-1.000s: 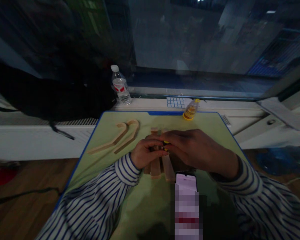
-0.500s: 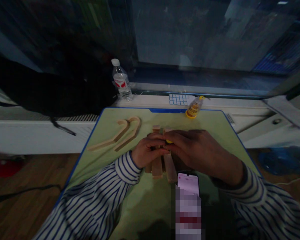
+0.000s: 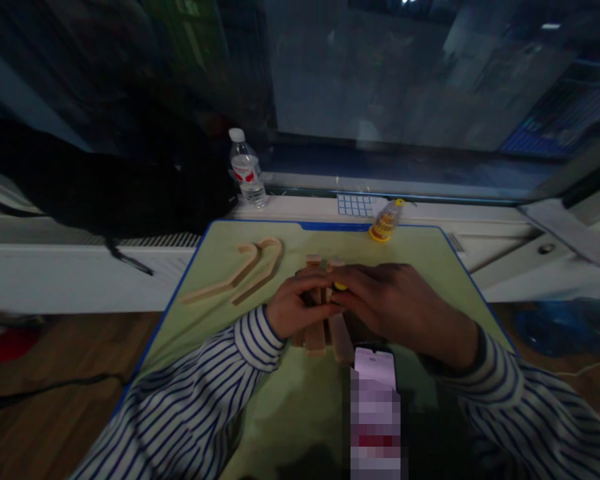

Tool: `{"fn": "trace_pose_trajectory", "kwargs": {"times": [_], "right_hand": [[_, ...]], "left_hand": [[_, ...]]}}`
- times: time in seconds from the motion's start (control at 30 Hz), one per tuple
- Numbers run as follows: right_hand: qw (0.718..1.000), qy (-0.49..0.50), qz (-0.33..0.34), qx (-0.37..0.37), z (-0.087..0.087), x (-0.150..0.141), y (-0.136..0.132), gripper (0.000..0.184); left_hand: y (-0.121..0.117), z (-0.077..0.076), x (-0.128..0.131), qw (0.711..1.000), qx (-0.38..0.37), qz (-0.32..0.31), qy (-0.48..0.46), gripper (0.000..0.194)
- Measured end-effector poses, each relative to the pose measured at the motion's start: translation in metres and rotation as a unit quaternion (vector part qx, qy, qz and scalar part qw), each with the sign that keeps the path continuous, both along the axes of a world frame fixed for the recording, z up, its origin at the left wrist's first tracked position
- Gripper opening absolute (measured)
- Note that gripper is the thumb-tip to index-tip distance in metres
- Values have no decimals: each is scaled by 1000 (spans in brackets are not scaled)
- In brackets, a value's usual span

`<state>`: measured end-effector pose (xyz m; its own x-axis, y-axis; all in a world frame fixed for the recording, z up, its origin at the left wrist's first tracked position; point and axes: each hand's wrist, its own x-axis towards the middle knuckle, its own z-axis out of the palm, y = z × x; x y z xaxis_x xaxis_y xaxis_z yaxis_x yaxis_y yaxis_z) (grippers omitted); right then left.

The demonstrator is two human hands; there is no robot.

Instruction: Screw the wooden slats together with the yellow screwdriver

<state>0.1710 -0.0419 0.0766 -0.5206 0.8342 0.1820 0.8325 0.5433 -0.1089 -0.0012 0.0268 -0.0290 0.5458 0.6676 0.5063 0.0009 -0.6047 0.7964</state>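
Note:
My left hand [image 3: 296,305] is closed around the middle of the light wooden pieces [image 3: 315,340], its thumb stretched toward my other hand's fingertips. Bent over the same pieces from the right, my right hand [image 3: 397,303] pinches a small yellow-and-dark thing [image 3: 339,286] whose kind I cannot make out. The fingertips of both hands meet there and hide the spot where it touches the wood. Two wooden strips show below the hands, and short wooden ends stick out above them.
Two hook-shaped wooden pieces [image 3: 260,277] lie on the left of the blue-edged table [image 3: 280,413]. A phone [image 3: 375,363] lies near the front. A yellow-capped bottle [image 3: 386,221] stands at the far edge. Behind are a water bottle [image 3: 249,170] and a black bag [image 3: 130,193].
The view has shifted slightly, so the scene sits a little lower at the back. Both hands keep nearly the same grip on the wood and the yellow thing.

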Motion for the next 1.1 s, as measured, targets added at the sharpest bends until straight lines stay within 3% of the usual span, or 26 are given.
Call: {"fn": "trace_pose_trajectory", "kwargs": {"times": [0.27, 0.47, 1.1], "right_hand": [[998, 29, 25, -56, 12, -2, 7, 32], [995, 47, 44, -70, 11, -1, 7, 27], [1000, 15, -11, 0, -7, -3, 0, 26]], "left_hand": [[1, 2, 0, 1000, -14, -1, 13, 26], [0, 5, 2, 1000, -18, 6, 10, 28], [2, 0, 0, 999, 16, -17, 27, 29]]}}
